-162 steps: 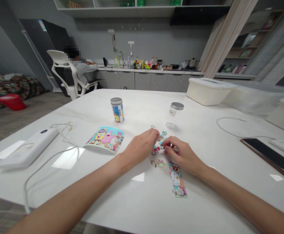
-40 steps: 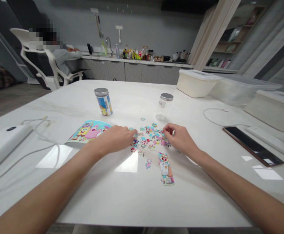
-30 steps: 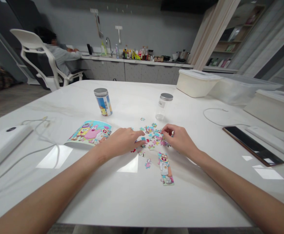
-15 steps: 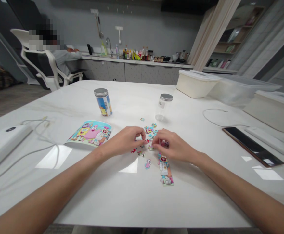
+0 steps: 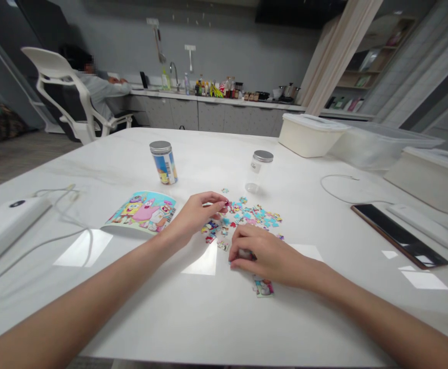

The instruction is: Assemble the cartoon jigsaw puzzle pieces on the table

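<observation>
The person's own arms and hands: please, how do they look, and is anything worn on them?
Two slender forearms, uncovered where they show; no sleeve is in view. The left hand and the right hand have no gloves. Neither wrist shows a watch or bracelet.

1. the one view, from a head-worn camera, looks forward and down.
2. it sits close above the worktop (image 5: 158,318), the left hand (image 5: 197,212) and right hand (image 5: 266,251) mid-frame.
3. it faces the gray wall (image 5: 120,46), well beyond.

Gap between 2 jars (image 5: 164,166), pieces (image 5: 262,216) in front
</observation>
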Demonstrator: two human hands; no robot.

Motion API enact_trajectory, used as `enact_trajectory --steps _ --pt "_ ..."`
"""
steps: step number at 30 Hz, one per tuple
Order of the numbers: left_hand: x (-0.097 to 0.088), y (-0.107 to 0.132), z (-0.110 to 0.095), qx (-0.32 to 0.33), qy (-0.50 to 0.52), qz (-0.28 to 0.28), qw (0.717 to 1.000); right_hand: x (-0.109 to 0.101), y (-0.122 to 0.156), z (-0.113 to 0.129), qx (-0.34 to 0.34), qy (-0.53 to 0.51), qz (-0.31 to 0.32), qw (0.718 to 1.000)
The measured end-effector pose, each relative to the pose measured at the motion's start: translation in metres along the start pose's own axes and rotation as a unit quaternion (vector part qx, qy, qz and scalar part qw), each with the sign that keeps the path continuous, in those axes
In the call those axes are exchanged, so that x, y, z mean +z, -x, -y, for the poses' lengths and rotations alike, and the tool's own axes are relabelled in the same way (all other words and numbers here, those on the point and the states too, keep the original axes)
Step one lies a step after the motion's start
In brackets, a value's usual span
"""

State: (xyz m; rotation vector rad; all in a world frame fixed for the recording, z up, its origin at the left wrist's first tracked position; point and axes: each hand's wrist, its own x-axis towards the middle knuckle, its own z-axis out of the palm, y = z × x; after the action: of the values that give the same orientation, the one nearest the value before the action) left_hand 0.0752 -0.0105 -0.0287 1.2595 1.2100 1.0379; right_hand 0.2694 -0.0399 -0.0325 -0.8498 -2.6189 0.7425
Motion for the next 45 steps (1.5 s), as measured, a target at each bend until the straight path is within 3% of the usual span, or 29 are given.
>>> enact_trajectory --steps 7,17,20,23,27,34,45 --pt "0.002 0.000 0.001 -0.043 0.061 -0.001 0.997 -0.005 0.003 0.003 -0.001 0.034 -0.005 0.999" --pt "0.000 0.002 -0.001 -0.029 0.021 0.023 0.999 -0.003 0.000 -0.001 -0.003 -0.062 -0.006 0.998" --pt "0.001 0.004 -0.001 -0.037 0.037 0.046 0.998 -0.011 -0.004 -0.007 0.042 -0.151 -0.098 0.983" --pt "0.006 0.008 -0.002 -0.044 0.040 0.073 0.996 -0.019 -0.007 -0.018 0.082 -0.228 -0.212 0.947" --pt "0.015 0.016 -0.005 -0.068 0.022 0.093 0.993 -0.021 -0.010 -0.026 0.128 -0.332 -0.235 0.905" --pt "0.022 0.020 0.001 -0.077 0.010 0.126 0.989 -0.020 -0.011 -0.024 0.183 -0.376 -0.221 0.881" --pt "0.024 0.022 0.000 -0.084 -0.020 0.133 0.987 -0.018 -0.009 -0.026 0.181 -0.359 -0.211 0.891"
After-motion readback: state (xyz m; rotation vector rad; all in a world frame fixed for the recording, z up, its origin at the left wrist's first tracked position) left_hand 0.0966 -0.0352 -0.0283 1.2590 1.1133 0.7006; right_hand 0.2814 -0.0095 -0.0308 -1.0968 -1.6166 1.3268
